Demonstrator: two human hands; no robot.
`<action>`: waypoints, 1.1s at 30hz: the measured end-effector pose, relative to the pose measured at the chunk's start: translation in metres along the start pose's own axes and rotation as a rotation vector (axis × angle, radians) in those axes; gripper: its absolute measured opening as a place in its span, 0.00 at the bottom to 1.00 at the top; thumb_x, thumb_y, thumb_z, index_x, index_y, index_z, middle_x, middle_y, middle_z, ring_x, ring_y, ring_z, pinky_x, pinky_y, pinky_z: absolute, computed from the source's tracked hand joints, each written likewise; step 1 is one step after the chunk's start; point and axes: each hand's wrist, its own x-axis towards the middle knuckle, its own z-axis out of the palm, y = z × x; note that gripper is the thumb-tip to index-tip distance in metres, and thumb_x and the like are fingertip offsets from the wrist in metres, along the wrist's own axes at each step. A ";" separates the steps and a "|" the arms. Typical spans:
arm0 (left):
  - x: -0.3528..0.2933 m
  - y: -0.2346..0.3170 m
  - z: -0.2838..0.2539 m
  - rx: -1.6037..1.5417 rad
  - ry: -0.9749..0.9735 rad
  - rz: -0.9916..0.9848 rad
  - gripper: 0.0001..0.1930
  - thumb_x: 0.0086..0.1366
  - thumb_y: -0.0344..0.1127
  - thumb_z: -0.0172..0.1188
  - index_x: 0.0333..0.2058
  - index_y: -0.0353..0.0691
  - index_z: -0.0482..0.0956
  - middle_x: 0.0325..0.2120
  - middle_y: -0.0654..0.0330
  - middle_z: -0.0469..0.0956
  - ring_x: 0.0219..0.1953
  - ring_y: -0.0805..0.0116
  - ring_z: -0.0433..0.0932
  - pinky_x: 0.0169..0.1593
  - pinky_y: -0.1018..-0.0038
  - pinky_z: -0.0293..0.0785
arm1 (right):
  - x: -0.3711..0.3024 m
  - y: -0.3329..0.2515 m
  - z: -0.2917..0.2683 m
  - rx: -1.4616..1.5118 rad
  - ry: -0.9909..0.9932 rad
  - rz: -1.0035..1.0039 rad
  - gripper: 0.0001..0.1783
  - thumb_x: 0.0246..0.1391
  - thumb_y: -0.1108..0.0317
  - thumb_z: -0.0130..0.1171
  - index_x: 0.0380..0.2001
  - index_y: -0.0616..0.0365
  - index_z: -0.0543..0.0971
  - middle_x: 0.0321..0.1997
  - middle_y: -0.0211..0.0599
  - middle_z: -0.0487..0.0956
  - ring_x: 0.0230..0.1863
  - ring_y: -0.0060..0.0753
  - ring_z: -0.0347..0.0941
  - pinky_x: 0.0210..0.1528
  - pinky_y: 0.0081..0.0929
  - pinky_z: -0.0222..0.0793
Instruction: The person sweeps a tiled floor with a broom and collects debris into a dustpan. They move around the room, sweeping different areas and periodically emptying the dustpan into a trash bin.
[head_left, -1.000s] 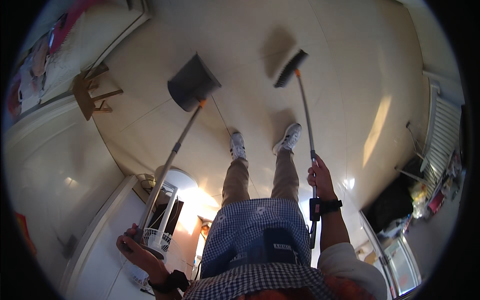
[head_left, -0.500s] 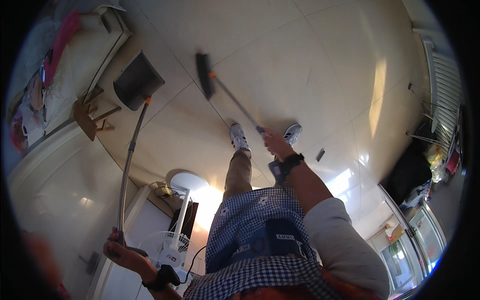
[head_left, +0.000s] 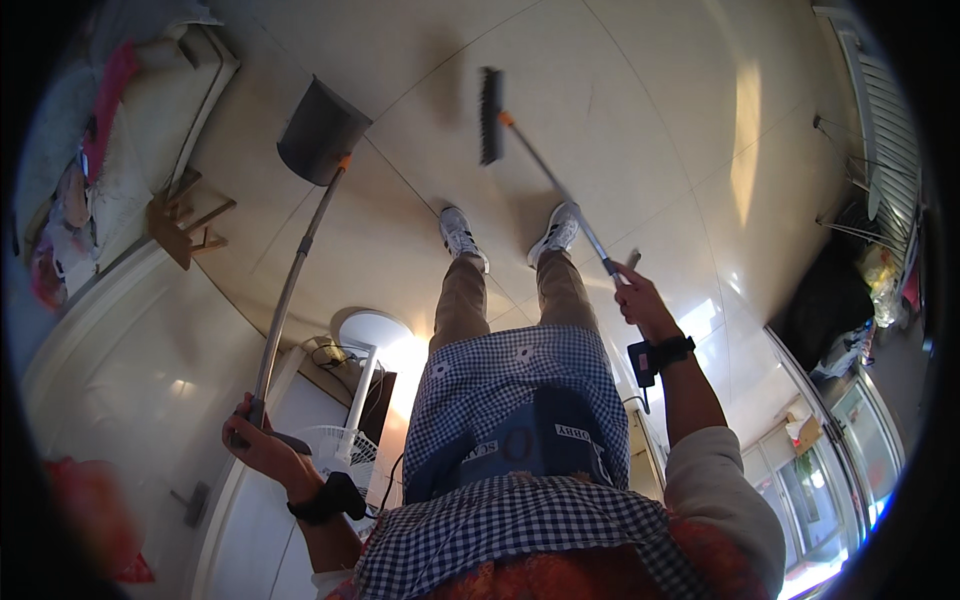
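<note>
My left hand (head_left: 262, 447) is closed round the grip of a long-handled dustpan (head_left: 322, 130). Its grey pan with an orange joint is at the upper left, and the metal pole slants down to my hand. In my right hand (head_left: 643, 303) is the pole of a broom (head_left: 490, 116), fingers wrapped round it. The dark bristle head looks raised off the floor, with a blurred shadow to its left. Pan and broom head are apart. A small dark object (head_left: 633, 259) lies on the floor just beyond my right hand, partly covered by it.
A small wooden stool (head_left: 182, 229) stands at the left beside a pale couch-like piece (head_left: 180, 85) with bags on it. A white fan (head_left: 340, 445) and its round base (head_left: 374, 328) are near my left arm. At right are a slatted rack (head_left: 880, 150) and a black bag (head_left: 825, 300).
The broom has swung right and up, away from the dustpan, with my right hand moving right. The dustpan has shifted a little right and farther out. My feet have changed position.
</note>
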 end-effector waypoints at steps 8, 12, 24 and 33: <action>-0.070 0.021 -0.005 0.011 0.080 0.092 0.19 0.69 0.43 0.41 0.41 0.27 0.61 0.42 0.47 0.70 0.49 0.57 0.72 0.56 0.63 0.68 | 0.105 0.076 0.110 -0.292 -0.516 -0.094 0.16 0.58 0.64 0.48 0.50 0.49 0.72 0.17 0.22 0.66 0.14 0.16 0.59 0.14 0.16 0.55; -0.100 0.023 -0.005 0.120 0.129 0.124 0.19 0.69 0.43 0.40 0.41 0.28 0.61 0.42 0.48 0.70 0.49 0.57 0.72 0.55 0.63 0.70 | 0.131 0.103 0.117 -0.539 -0.207 -0.514 0.15 0.53 0.64 0.48 0.43 0.56 0.76 0.24 0.51 0.76 0.22 0.44 0.72 0.26 0.35 0.66; -0.136 -0.010 -0.002 0.060 -0.003 0.053 0.15 0.68 0.43 0.46 0.42 0.35 0.64 0.41 0.54 0.72 0.47 0.62 0.73 0.51 0.70 0.66 | 0.071 0.039 -0.129 -0.358 0.230 -0.300 0.20 0.57 0.66 0.48 0.54 0.51 0.70 0.16 0.26 0.67 0.13 0.16 0.59 0.13 0.19 0.56; -0.144 -0.046 -0.039 -0.082 -0.170 0.177 0.14 0.68 0.42 0.45 0.42 0.36 0.62 0.39 0.57 0.72 0.48 0.61 0.73 0.51 0.67 0.67 | 0.008 0.101 -0.116 -0.721 -0.053 -0.225 0.18 0.54 0.63 0.50 0.48 0.52 0.75 0.27 0.40 0.78 0.26 0.32 0.73 0.30 0.29 0.69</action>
